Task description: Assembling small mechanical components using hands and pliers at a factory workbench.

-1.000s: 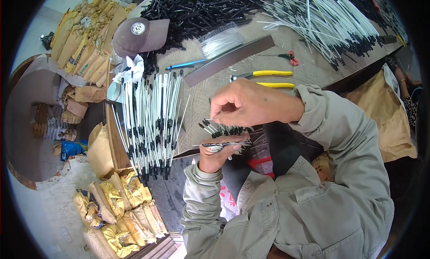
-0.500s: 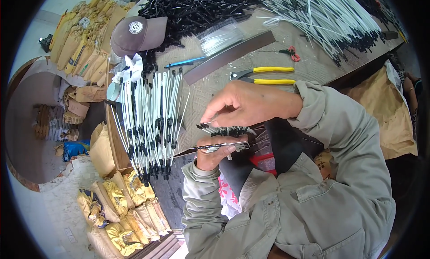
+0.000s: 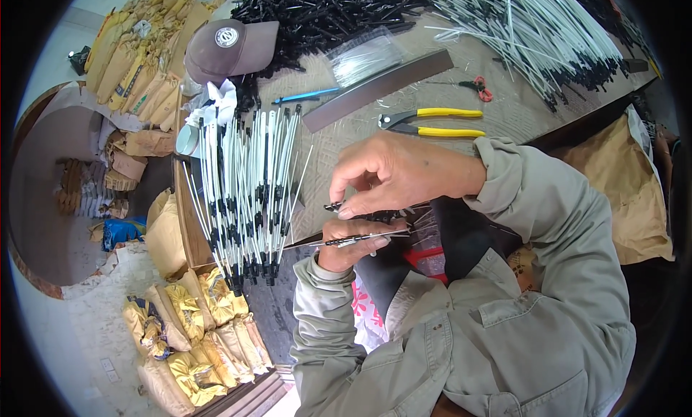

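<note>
Close to the table's front edge, my left hand (image 3: 344, 257) is closed around a small bunch of thin pale rods with black fittings (image 3: 360, 239). Just above it my right hand (image 3: 404, 168) pinches a small black rod end (image 3: 334, 207) between thumb and forefinger. Part of the bunch is hidden behind my fingers. To the left of both hands lies a larger spread of white rods with black fittings (image 3: 249, 179). Beyond my right hand rest cutting pliers with yellow handles (image 3: 450, 113).
A grey metal bar (image 3: 378, 90) lies across the table, beside a blue pen-like tool (image 3: 306, 96) and red-handled snips (image 3: 483, 90). A cap (image 3: 234, 49), a black heap of parts (image 3: 324, 13) and a white rod pile (image 3: 533, 35) stand farther back. Paper-wrapped bundles (image 3: 191, 345) sit at lower left.
My right fingers have come down slightly onto the black rod end. The rods in my left hand have shifted a little to the right and tilted. The view has moved slightly.
</note>
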The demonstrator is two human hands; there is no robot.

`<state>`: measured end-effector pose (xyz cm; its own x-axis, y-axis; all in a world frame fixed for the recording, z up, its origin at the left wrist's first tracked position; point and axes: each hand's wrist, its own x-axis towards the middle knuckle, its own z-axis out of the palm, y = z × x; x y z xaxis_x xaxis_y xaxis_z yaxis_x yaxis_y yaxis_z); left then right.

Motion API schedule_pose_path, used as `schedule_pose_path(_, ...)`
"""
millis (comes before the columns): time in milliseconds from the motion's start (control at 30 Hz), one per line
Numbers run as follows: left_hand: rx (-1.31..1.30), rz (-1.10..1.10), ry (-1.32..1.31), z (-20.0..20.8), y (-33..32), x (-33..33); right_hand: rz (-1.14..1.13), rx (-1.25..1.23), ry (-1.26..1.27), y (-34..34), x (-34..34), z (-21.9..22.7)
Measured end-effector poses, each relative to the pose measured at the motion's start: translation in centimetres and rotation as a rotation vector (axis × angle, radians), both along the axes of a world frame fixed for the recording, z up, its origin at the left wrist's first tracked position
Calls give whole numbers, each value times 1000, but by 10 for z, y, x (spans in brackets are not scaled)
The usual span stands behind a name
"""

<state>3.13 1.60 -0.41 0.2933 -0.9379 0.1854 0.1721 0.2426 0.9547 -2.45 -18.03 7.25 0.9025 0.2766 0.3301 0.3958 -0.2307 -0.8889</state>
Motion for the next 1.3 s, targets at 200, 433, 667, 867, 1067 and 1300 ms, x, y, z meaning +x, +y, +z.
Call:
schedule_pose_path(200, -15, 8, -63, 1, 0, 2, -3, -99, -6, 2, -1, 12)
schedule_pose_path(433, -30, 13, -119, 1, -4, 2, -36, -181, -32, 3, -1, 11)
schedule_pose_path(667, 9, 30, -113, 3, -4, 0, -87, -277, -77, 10, -1, 20)
schedule_pose_path(867, 1, 49, -107, 4, -2, -2, -94, -373, -190, 9, -3, 22)
schedule_pose_path(1067, -13, 90, -171, 3, 0, -8, -143, -414, -214, 12, -6, 28)
schedule_pose_path(1300, 84, 114, -259, -4, -1, -9, -153, -126, -183, 14, -6, 13)
